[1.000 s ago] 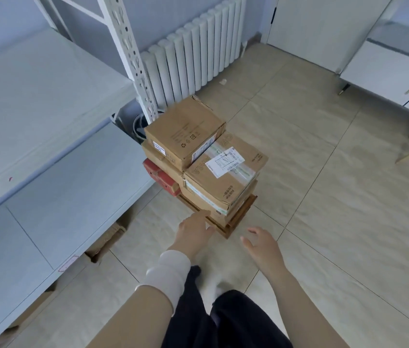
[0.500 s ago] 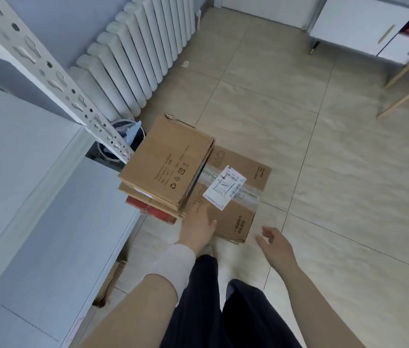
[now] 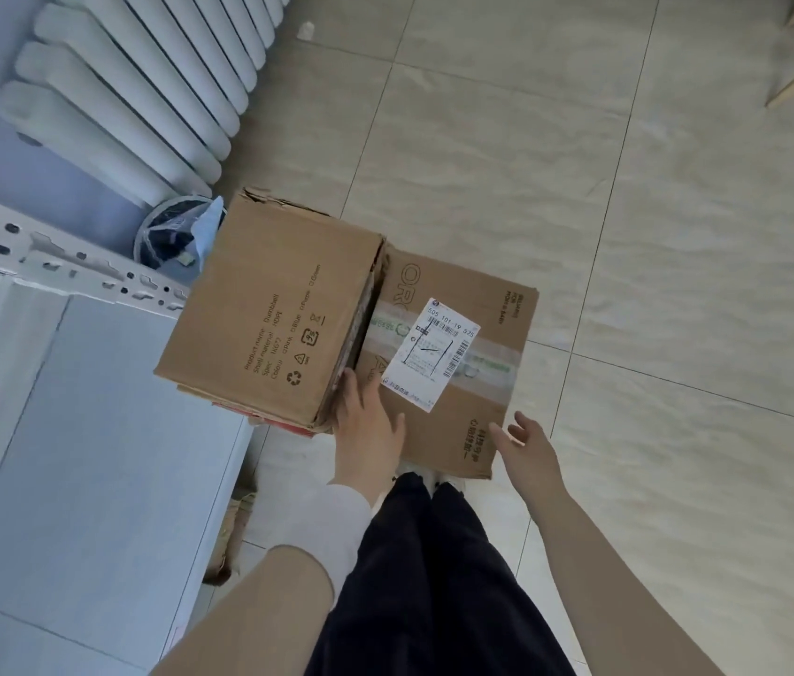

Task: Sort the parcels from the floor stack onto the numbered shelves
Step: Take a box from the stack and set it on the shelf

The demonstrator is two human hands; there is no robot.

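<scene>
A stack of cardboard parcels stands on the floor right below me. The plain brown box (image 3: pixel 277 314) tops the left pile. Beside it lies a taped box (image 3: pixel 463 412) bearing a white shipping label (image 3: pixel 431 351). A red parcel (image 3: pixel 282 422) peeks out under the left pile. My left hand (image 3: pixel 365 422) rests with straight fingers on the taped box, against the brown box's near corner. My right hand (image 3: pixel 529 444) hovers open at the taped box's near right corner; whether it touches is unclear.
A grey shelf board (image 3: pixel 82 456) and a perforated white upright (image 3: pixel 68 270) of the rack lie to the left. A white radiator (image 3: pixel 141 80) lines the wall, with a small bin (image 3: pixel 168 236) beside it. Flattened cardboard (image 3: pixel 234 534) lies under the shelf. Tiled floor spreads to the right.
I have stepped up to the stack and now look straight down on it. Both hands have reached forward, the left onto the taped box, the right to its corner.
</scene>
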